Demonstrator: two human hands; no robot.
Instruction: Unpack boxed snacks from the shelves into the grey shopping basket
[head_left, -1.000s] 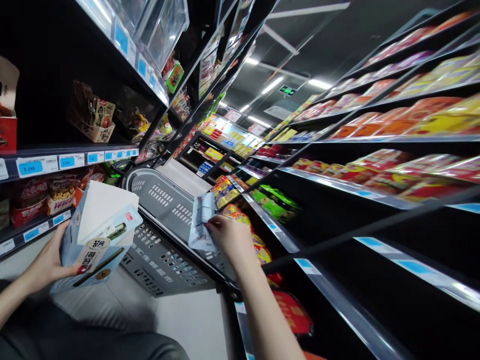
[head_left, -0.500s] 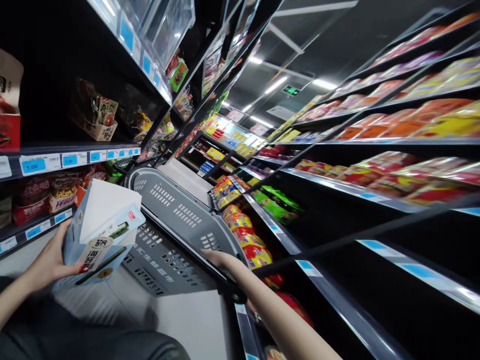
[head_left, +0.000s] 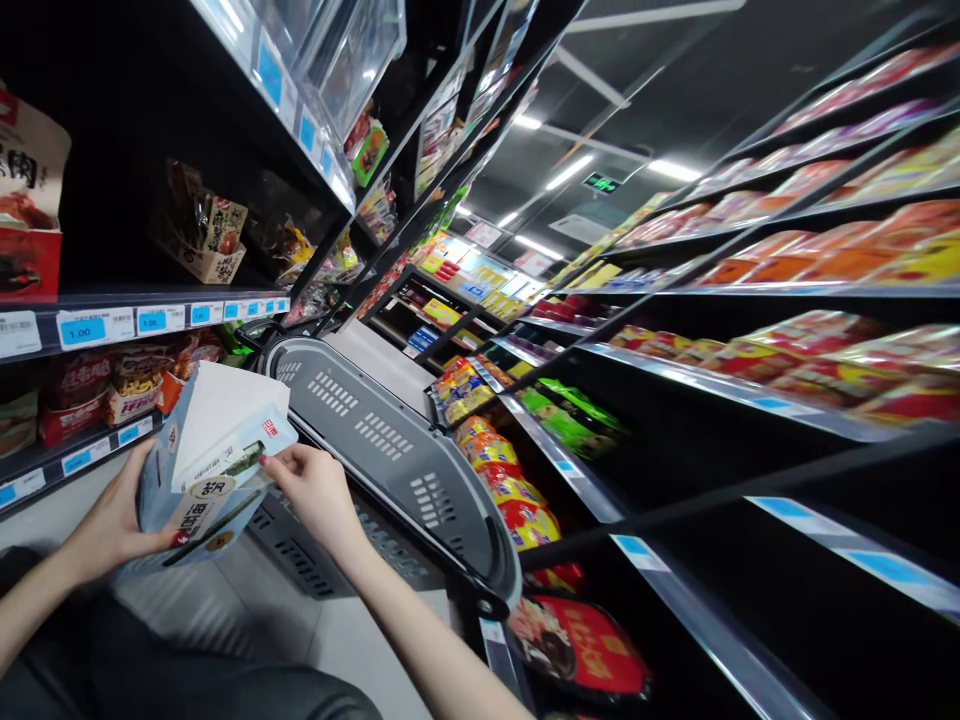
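Left hand (head_left: 109,530): fingers grasping pale-blue carton (head_left: 210,485), near left, beside grey basket (head_left: 403,472). Right hand (head_left: 319,492): bent fingers at carton's right edge; cannot tell if pinching.

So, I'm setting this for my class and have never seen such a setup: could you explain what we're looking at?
There's no machine: these are a person's own bare hands, filmed by one head-worn camera looking forward and down. The left hand holds a pale blue box, thumb across its front. The right hand has its fingertips at the box's edge; whether they grip it is hard to tell. Beyond is a grey basket, with shop shelves of packaged goods on both sides.
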